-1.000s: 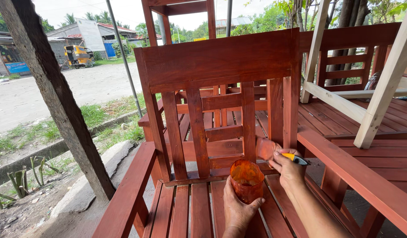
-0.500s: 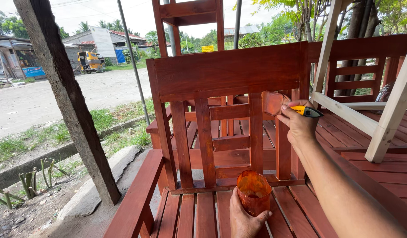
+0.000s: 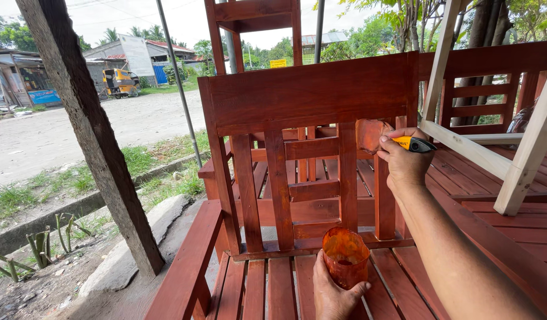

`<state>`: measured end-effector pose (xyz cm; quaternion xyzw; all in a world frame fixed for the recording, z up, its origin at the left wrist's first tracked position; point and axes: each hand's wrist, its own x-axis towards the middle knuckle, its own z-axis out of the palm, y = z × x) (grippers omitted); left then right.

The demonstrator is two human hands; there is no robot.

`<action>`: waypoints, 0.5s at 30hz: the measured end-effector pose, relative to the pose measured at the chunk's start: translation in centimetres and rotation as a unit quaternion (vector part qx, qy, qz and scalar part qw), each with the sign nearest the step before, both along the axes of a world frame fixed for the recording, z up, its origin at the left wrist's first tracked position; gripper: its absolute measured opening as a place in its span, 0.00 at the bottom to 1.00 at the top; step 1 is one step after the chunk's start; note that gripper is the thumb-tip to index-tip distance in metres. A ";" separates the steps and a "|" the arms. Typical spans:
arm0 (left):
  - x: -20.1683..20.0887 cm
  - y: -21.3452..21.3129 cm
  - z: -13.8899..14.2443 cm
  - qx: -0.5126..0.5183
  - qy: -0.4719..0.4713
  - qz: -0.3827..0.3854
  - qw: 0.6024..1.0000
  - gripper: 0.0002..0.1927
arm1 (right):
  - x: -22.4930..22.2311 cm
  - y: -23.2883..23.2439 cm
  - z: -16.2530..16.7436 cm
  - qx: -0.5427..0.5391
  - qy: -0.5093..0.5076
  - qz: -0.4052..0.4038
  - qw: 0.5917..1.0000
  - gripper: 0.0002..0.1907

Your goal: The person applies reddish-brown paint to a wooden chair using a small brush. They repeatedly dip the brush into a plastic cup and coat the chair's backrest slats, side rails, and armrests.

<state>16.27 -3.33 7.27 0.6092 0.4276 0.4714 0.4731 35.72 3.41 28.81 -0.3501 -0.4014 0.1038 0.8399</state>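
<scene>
Outdoors by a dirt road, my right hand fingers are gripping a yellow-handled paintbrush against the red-brown slatted wooden bench backrest, while my left hand fingers are wrapping an orange-stained plastic cup over the seat slats.

setting: outdoors, daylight, pale sky
post: rough wooden post at left
ground: gravel road, grass strip
far: sheds, yellow vehicle, trees
furniture: more red-stained slatted benches behind
</scene>
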 end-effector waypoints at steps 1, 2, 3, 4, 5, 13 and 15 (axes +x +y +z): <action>0.0 0.0 0.0 0.002 -0.010 -0.002 1.000 0.67 | -0.4 -0.1 0.4 0.028 -0.026 0.009 0.999 0.11; -0.1 0.0 0.0 0.000 0.006 0.004 1.000 0.67 | -0.7 -0.2 1.0 0.057 -0.052 0.020 0.997 0.12; -0.1 0.1 0.0 -0.003 0.021 0.008 1.000 0.67 | -1.0 -0.2 1.5 0.083 -0.078 0.030 0.993 0.12; -0.1 0.0 -0.1 -0.006 0.038 0.011 0.999 0.67 | -1.2 0.1 2.4 0.075 -0.075 0.016 0.994 0.12; -0.1 0.0 -0.1 -0.003 0.026 0.010 1.000 0.67 | -1.2 0.4 3.4 0.066 -0.071 0.000 0.995 0.12; -0.9 -0.2 0.3 -0.001 0.027 -0.006 1.000 0.66 | 0.0 -2.3 -1.5 -0.068 -0.003 -0.078 0.995 0.11; -0.9 -0.4 0.4 -0.011 0.025 -0.004 1.000 0.67 | 0.3 -2.4 -3.8 -0.111 0.004 -0.094 0.989 0.12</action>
